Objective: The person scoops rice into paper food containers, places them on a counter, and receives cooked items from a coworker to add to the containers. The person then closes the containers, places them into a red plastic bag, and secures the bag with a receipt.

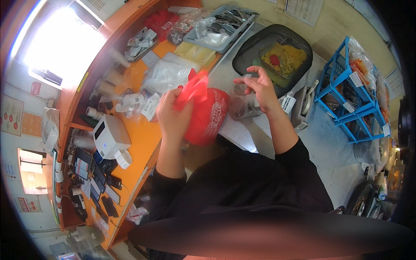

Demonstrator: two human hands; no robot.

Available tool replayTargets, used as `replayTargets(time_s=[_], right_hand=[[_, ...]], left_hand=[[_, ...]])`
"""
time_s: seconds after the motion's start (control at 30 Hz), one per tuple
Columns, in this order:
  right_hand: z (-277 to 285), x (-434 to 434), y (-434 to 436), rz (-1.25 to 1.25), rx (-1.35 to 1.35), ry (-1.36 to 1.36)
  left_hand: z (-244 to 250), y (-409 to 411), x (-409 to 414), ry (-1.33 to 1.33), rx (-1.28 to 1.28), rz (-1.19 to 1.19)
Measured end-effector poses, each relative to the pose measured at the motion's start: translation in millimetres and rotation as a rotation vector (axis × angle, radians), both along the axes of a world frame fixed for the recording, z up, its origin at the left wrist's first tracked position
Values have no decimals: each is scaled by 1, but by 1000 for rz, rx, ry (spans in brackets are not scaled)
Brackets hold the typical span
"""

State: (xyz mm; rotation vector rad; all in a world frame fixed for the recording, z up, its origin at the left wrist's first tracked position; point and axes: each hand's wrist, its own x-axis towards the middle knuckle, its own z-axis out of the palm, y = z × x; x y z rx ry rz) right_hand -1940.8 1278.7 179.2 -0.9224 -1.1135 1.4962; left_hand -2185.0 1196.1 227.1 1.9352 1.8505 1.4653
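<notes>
My left hand [175,113] grips the gathered top of a red plastic carrier bag [211,113], printed with white lettering, which hangs over the gap between the orange counter and the steel table. The bag looks filled, but its contents are hidden. To the right, my right hand [258,87] is raised with its fingers apart. Just below and beside those fingers, a clear plastic bag [242,105] with brownish contents sits on the steel table [318,143]. Whether my fingertips touch it I cannot tell. Beyond, a dark tray [245,53] holds a clear container of yellow food [289,57].
Blue stacked baskets [344,84] with packets stand at the right. A grey bin of cutlery [195,40] and clear bags [165,76] lie at the back. A white label printer [112,136] and several phones [110,206] occupy the orange counter [143,143].
</notes>
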Motion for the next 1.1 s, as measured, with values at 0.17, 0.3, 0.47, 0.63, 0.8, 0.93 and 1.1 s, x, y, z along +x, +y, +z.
replayTargets(time_s=[0.17, 0.3, 0.47, 0.63, 0.8, 0.93, 1.1], right_hand=[[-5, -25, -22, 198, 273, 106], [-6, -39, -42, 171, 284, 99], [-8, -28, -40, 172, 239, -78], [-6, -27, -55, 180, 107, 90], [-3, -31, -70, 289, 162, 185], [4, -28, -73, 386, 219, 99], [46, -10, -56, 510, 481, -704]], left_hand=[[-3, 9, 24, -131, -251, -370], [-11, 17, 34, 219, -423, -494], [-13, 35, 16, -493, -922, -826], [-3, 32, 29, -979, -599, -736], [-21, 20, 39, -227, -533, -641], [-33, 17, 55, -129, -460, -384], [-42, 13, 54, -507, -617, -587]])
